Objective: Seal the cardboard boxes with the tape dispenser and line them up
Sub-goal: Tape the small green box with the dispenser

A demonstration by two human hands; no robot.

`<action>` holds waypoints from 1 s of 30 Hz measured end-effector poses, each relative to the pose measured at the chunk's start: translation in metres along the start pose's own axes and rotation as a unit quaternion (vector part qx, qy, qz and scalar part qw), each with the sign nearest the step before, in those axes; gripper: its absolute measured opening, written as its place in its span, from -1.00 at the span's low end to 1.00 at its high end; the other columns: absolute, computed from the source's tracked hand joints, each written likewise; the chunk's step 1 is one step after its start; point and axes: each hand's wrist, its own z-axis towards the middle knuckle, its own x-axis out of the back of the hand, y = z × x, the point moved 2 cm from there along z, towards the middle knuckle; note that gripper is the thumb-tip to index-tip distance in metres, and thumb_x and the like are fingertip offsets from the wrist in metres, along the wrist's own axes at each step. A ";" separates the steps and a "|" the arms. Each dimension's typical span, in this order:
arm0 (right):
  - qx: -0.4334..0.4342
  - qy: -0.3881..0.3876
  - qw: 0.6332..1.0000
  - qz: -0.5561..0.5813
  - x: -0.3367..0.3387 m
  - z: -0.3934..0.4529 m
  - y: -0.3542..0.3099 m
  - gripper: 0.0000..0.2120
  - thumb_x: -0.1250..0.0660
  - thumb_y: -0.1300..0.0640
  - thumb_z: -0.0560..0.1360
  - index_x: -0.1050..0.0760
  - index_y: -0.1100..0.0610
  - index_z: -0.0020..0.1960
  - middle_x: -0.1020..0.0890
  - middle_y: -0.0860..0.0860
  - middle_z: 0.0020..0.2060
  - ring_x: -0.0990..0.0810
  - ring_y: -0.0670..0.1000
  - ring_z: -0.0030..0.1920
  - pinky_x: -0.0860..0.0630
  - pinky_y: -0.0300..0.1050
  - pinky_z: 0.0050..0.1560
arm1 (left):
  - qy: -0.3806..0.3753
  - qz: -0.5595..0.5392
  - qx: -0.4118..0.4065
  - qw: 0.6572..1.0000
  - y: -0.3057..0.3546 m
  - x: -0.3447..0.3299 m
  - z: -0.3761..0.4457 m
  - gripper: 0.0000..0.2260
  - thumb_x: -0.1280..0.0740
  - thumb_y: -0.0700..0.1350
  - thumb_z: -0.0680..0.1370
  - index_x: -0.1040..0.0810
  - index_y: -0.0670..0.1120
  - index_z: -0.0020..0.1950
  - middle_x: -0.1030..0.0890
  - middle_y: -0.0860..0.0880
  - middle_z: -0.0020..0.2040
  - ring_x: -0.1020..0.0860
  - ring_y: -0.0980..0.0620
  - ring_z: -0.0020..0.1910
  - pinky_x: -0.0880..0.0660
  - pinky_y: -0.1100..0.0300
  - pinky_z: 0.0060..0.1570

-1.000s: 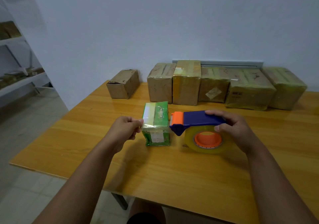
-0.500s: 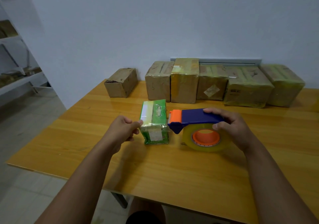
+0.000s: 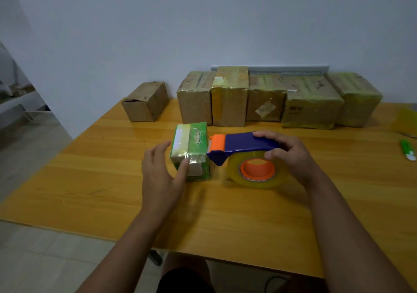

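A small green box [image 3: 195, 139] stands in the middle of the wooden table [image 3: 225, 213], with clear tape over its top and near face. My left hand [image 3: 161, 175] is spread, its fingers straight, and its fingertips touch the taped near-left corner of the box. My right hand [image 3: 291, 155] grips the blue handle of the tape dispenser [image 3: 243, 144]. The dispenser's orange head touches the box's right side. Its clear tape roll [image 3: 257, 170] with an orange core rests on the table.
Several taped cardboard boxes [image 3: 266, 98] stand side by side along the wall. One plain cardboard box [image 3: 145, 104] sits apart to their left. A green and white pen-like item [image 3: 408, 150] and a yellowish sheet [image 3: 406, 118] lie at the right edge.
My left hand has let go of its pinch at the box's left side and opened, its fingers now pressing on the near corner. The dispenser has stayed against the box.
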 end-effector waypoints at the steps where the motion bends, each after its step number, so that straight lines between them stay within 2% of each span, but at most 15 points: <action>1: -0.001 0.001 1.000 0.001 0.000 0.000 0.000 -0.52 -0.38 0.00 0.23 -0.58 -0.12 0.16 -0.60 -0.29 0.09 -0.55 -0.26 0.10 -0.48 -0.39 -0.04 | -0.023 0.025 -0.018 0.999 0.001 -0.006 -0.004 -0.55 -0.39 -0.03 0.54 -0.40 -0.04 0.40 -0.39 -0.02 0.29 -0.36 0.12 0.22 -0.45 0.17 0.05; 4: 0.001 0.001 1.000 0.001 0.000 0.000 0.001 -0.53 -0.38 -0.01 0.24 -0.58 -0.15 0.16 -0.60 -0.33 0.09 -0.54 -0.26 0.12 -0.48 -0.39 -0.05 | -0.038 0.083 -0.029 0.995 0.001 -0.014 -0.009 -0.59 -0.36 -0.15 0.56 -0.43 -0.09 0.41 -0.38 -0.08 0.38 -0.45 0.04 0.22 -0.54 0.14 -0.04; 6: 0.003 0.004 1.000 0.004 0.000 -0.002 0.001 -0.51 -0.36 -0.07 0.21 -0.58 -0.14 0.16 -0.60 -0.32 0.09 -0.54 -0.25 0.12 -0.49 -0.38 -0.05 | -0.033 0.101 -0.025 0.994 0.001 -0.014 -0.011 -0.60 -0.34 -0.20 0.57 -0.44 -0.11 0.41 -0.40 -0.10 0.39 -0.51 -0.05 0.19 -0.50 0.19 -0.13; 9: -0.001 0.007 1.000 0.007 0.000 -0.002 0.001 -0.51 -0.35 -0.08 0.21 -0.58 -0.16 0.15 -0.60 -0.29 0.11 -0.55 -0.24 0.12 -0.49 -0.37 -0.05 | -0.053 0.131 -0.033 0.989 0.002 -0.015 -0.011 -0.56 -0.34 -0.15 0.56 -0.39 -0.11 0.44 -0.38 -0.11 0.42 -0.53 -0.06 0.18 -0.50 0.19 -0.18; 10: -0.001 0.007 1.000 0.007 0.000 -0.002 0.001 -0.51 -0.35 -0.08 0.21 -0.58 -0.16 0.15 -0.60 -0.29 0.11 -0.55 -0.23 0.12 -0.50 -0.36 -0.05 | -0.063 0.156 -0.032 0.985 0.000 -0.016 -0.011 -0.54 -0.33 -0.10 0.57 -0.37 -0.11 0.46 -0.37 -0.11 0.44 -0.51 -0.09 0.23 -0.54 0.11 -0.08; 11: 0.001 0.007 1.000 0.007 0.000 -0.003 0.000 -0.51 -0.35 -0.08 0.22 -0.58 -0.16 0.15 -0.60 -0.29 0.11 -0.55 -0.23 0.12 -0.50 -0.35 -0.05 | -0.073 0.194 -0.028 0.978 -0.002 -0.017 -0.009 -0.52 -0.32 -0.04 0.57 -0.35 -0.10 0.47 -0.35 -0.12 0.46 -0.45 -0.13 0.32 -0.51 -0.03 0.15; 12: 0.001 0.007 1.000 0.006 0.000 -0.003 0.000 -0.51 -0.35 -0.08 0.22 -0.58 -0.16 0.16 -0.60 -0.28 0.11 -0.55 -0.23 0.12 -0.50 -0.35 -0.05 | -0.076 0.241 -0.028 0.967 -0.002 -0.016 -0.008 -0.51 -0.31 0.01 0.57 -0.35 -0.10 0.46 -0.34 -0.14 0.48 -0.35 -0.20 0.42 -0.29 -0.16 0.37; 13: 0.002 0.007 1.000 0.005 0.000 -0.003 0.000 -0.50 -0.35 -0.08 0.22 -0.58 -0.15 0.16 -0.60 -0.26 0.12 -0.55 -0.23 0.12 -0.50 -0.35 -0.05 | -0.070 0.283 -0.037 0.956 -0.001 -0.016 -0.007 -0.50 -0.30 0.05 0.56 -0.36 -0.11 0.45 -0.32 -0.17 0.49 -0.22 -0.27 0.49 -0.05 -0.21 0.44; 14: 0.002 0.007 1.000 0.005 0.000 -0.003 0.000 -0.50 -0.35 -0.09 0.22 -0.58 -0.13 0.17 -0.59 -0.25 0.13 -0.55 -0.23 0.12 -0.50 -0.35 -0.05 | -0.058 0.312 -0.062 0.946 0.003 -0.016 -0.005 -0.49 -0.29 0.07 0.55 -0.38 -0.14 0.43 -0.31 -0.21 0.49 -0.14 -0.31 0.51 0.08 -0.20 0.44; 15: 0.002 0.007 1.000 0.004 -0.001 -0.003 0.000 -0.49 -0.35 -0.09 0.22 -0.58 -0.13 0.17 -0.59 -0.24 0.13 -0.55 -0.23 0.12 -0.50 -0.35 -0.05 | -0.048 0.326 -0.097 0.939 0.007 -0.017 -0.005 -0.48 -0.28 0.07 0.53 -0.40 -0.18 0.41 -0.31 -0.24 0.49 -0.11 -0.32 0.52 0.09 -0.17 0.44; 18: 0.003 0.010 1.000 0.004 -0.001 -0.004 0.000 -0.50 -0.36 -0.08 0.22 -0.58 -0.12 0.18 -0.61 -0.25 0.12 -0.56 -0.20 0.13 -0.51 -0.33 -0.04 | -0.080 0.314 -0.192 0.927 0.014 -0.031 -0.004 -0.43 -0.37 0.04 0.52 -0.37 -0.18 0.45 -0.33 -0.25 0.47 -0.19 -0.31 0.49 -0.09 -0.14 0.44; 22: 0.001 0.013 1.000 0.003 0.000 -0.005 -0.001 -0.51 -0.37 -0.08 0.24 -0.58 -0.14 0.18 -0.60 -0.26 0.12 -0.56 -0.17 0.14 -0.53 -0.29 -0.03 | -0.116 0.298 -0.161 0.934 0.014 -0.035 0.009 -0.48 -0.41 0.16 0.47 -0.48 -0.07 0.33 -0.51 -0.15 0.33 -0.45 -0.22 0.34 -0.40 -0.16 0.30; 25: 0.000 0.013 1.000 -0.004 -0.009 -0.005 -0.002 -0.56 -0.42 -0.01 0.28 -0.57 -0.17 0.16 -0.60 -0.21 0.11 -0.57 -0.13 0.13 -0.55 -0.24 -0.02 | -0.099 0.297 -0.175 0.933 0.013 -0.031 0.019 -0.63 -0.45 0.10 0.45 -0.55 -0.08 0.15 -0.58 -0.13 0.20 -0.52 -0.17 0.24 -0.40 -0.17 0.27; 27: -0.001 0.009 1.000 -0.017 -0.019 -0.005 -0.002 -0.58 -0.42 0.05 0.33 -0.55 -0.23 0.16 -0.57 -0.20 0.15 -0.55 -0.17 0.12 -0.53 -0.28 -0.02 | -0.100 0.281 -0.182 0.937 0.009 -0.027 0.026 -0.66 -0.50 0.02 0.42 -0.56 -0.11 0.10 -0.59 -0.14 0.18 -0.53 -0.19 0.23 -0.42 -0.12 0.24; 30: 0.000 -0.015 0.998 -0.055 -0.030 -0.004 -0.006 -0.58 -0.42 -0.02 0.36 -0.51 -0.34 0.18 -0.51 -0.24 0.22 -0.53 -0.20 0.16 -0.52 -0.31 0.01 | -0.095 0.255 -0.201 0.941 0.003 -0.022 0.029 -0.67 -0.51 -0.06 0.41 -0.55 -0.15 0.08 -0.60 -0.16 0.13 -0.54 -0.17 0.16 -0.50 -0.02 0.13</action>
